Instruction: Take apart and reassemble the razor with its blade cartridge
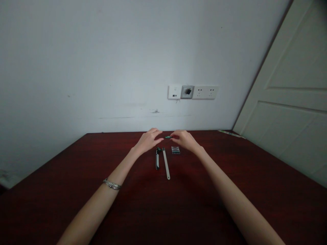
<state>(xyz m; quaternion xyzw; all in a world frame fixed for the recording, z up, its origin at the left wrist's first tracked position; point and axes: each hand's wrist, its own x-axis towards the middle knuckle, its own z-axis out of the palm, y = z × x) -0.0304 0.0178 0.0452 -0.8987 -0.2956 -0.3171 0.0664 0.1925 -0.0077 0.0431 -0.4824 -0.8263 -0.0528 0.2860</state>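
My right hand pinches a small, flat green-and-black piece that looks like a razor cartridge. Just left of it is my left hand, thumb and fingers apart, with nothing visible between them. Below the hands, a grey-and-black razor with a green head lies on the table. Beside it lies a long whitish stick with a dark upper end and a hole at its near end, perhaps a toothbrush. A small clear plastic case rests below my right hand.
The dark red wooden table meets a white wall at its back edge. Wall sockets are above it. A thin printed strip lies at the back right corner, near a pale panelled door.
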